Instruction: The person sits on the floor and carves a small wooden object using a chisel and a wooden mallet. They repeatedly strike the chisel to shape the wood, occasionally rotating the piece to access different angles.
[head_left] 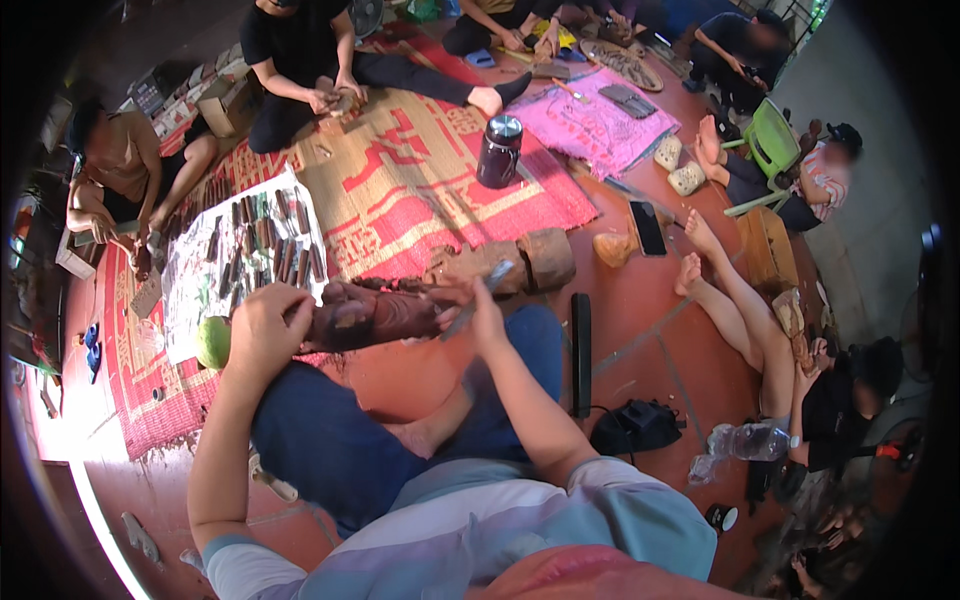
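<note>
A dark reddish-brown wood carving (375, 318) lies across in front of my folded legs. At its left end my left hand (268, 328) is closed, with the fingers curled against the wood and partly hidden. Over the carving's right end, my right hand (487, 318) is closed on a thin grey strip-like tool (492, 283). The tool's exact kind is blurred. Just beyond lies a lighter, thick carved wood block (547, 262). Left of the carving sits a round green fruit (212, 342). Many dark-handled carving tools (262, 235) lie on a white sheet farther left.
A red and tan mat (420, 140) spreads ahead, with a dark flask (500, 152) on it. To the right are a phone (648, 228) on a wood piece, a black bag (635, 428) and a plastic bottle (748, 441). Several other people sit around, some handling wood pieces.
</note>
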